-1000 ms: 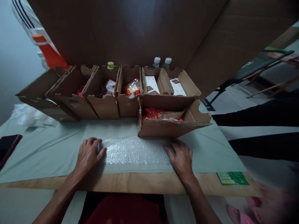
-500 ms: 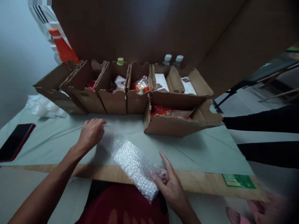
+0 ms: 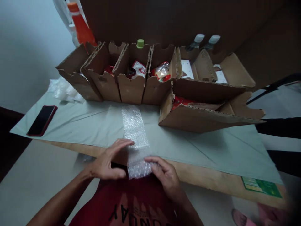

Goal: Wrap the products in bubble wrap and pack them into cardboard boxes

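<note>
Backboard (image 3: 150,22): brown, upright, closing the far side.
Tabletop (image 3: 98,119): pale green cloth, bare wood along the near edge.
Box row (image 3: 130,91): six open-topped cardboard boxes side by side at far centre.
Row contents, left to right: a small white item, mostly hidden; red packet (image 3: 108,69); white-and-red packet (image 3: 139,68) with something dark beside it; clear-and-red packet (image 3: 162,71); white carton (image 3: 187,69); second white piece (image 3: 220,76), partly hidden.
Turned box (image 3: 207,121): set crosswise before the row's right end; red packaging (image 3: 181,101) inside, lower contents unseen.
Bubble-wrap strip (image 3: 135,124): near centre, running far to near, left of the turned box; near end past the wood edge, over the lap.
Left hand (image 3: 113,160): thumb and fingers spread, fingertips at the strip's left edge; contact cannot be told.
Right hand (image 3: 166,175): thumb and fingers appear closed on the strip's near right edge.
Strip step: judged to be lining up or folding the near end.
Strip, next move: judged to call for a light, two-sided hold, the film being slack.
Orange bottle (image 3: 82,26): behind the row's left end.
Phone (image 3: 42,121): flat at left.
Green cap (image 3: 140,43): behind the third box.
</note>
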A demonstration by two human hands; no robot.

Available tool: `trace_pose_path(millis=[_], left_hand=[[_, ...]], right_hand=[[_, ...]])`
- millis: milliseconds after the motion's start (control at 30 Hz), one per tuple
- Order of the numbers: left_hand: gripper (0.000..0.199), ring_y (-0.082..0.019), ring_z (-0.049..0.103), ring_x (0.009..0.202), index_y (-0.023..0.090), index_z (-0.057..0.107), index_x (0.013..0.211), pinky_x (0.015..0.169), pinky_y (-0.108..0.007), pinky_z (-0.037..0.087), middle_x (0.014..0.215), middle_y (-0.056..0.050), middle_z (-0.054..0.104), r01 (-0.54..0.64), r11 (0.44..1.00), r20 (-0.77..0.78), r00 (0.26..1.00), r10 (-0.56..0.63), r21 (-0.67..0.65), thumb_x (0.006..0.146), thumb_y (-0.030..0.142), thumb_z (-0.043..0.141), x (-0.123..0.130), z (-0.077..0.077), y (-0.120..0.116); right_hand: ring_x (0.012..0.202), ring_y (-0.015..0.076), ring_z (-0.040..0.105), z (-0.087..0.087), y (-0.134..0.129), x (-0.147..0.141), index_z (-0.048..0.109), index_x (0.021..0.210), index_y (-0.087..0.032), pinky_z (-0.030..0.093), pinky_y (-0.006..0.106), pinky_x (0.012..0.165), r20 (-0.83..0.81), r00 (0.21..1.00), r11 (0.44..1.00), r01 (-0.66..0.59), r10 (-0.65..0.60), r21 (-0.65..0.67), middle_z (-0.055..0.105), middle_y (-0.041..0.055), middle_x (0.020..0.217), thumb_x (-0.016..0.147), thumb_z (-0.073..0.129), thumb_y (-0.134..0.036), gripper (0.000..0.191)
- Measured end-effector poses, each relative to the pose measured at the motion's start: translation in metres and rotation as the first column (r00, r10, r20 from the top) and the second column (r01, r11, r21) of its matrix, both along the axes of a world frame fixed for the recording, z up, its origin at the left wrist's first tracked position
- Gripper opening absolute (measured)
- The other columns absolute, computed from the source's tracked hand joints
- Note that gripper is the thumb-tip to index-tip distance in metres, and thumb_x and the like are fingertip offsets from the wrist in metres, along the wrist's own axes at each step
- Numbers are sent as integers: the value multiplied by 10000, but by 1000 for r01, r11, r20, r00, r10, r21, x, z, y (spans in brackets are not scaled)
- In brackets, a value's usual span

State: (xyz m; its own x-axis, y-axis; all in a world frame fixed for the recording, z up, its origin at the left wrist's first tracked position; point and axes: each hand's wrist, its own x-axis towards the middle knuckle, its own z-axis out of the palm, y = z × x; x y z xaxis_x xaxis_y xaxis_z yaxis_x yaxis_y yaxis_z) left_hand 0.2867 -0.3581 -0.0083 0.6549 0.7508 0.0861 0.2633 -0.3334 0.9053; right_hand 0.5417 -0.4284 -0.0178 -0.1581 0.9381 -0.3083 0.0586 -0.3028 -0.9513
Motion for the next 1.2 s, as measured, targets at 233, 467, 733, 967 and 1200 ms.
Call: trace_pose_path(millis=[233,467,733,967,1200], left_hand=[[562,-238,683,1058,237,551,1450,956,-387,551,1220,-95,722,-508,854,-178,835,521,118,891,206,603,37,-35,30],[769,-223,645,872,199,406,1558,865,-364,519,917,-34,688,-480,826,-379,734,563,297,848,223,700,31,-56,74],[628,-301,601,1182,214,469,1489,1030,-466,473,1285,-138,665,-301,819,-153,894,420,489,911,354,670,16,-30,7],[403,-249,634,816,124,621,1337,799,-394,506,875,-84,704,-371,823,-311,795,521,431,952,234,575,27,-46,2],[386,-306,615,1063,166,622,1314,917,-456,494,1175,-148,683,-322,736,-341,729,594,595,949,293,624,18,-42,13]], right_hand=[[889,198,716,4,53,-3,383,1552,-237,584,369,846,52,993,962,89,-106,259,741,92,1118,1007,530,-510,627],[1392,334,525,-31,62,-5,641,1354,-251,479,550,1077,747,661,746,-461,-73,481,591,125,1495,916,599,-166,448],[1169,280,662,-17,74,-7,731,1130,-206,497,464,986,771,636,695,-572,41,435,755,106,1218,1011,507,-176,256],[1080,255,681,-12,82,-5,693,1227,-201,509,411,938,717,690,735,-437,-95,518,756,99,1184,1026,534,-270,265],[1198,297,632,-28,79,-15,708,1170,-185,468,466,981,791,599,519,-639,-126,567,747,123,1217,965,607,-165,230]])
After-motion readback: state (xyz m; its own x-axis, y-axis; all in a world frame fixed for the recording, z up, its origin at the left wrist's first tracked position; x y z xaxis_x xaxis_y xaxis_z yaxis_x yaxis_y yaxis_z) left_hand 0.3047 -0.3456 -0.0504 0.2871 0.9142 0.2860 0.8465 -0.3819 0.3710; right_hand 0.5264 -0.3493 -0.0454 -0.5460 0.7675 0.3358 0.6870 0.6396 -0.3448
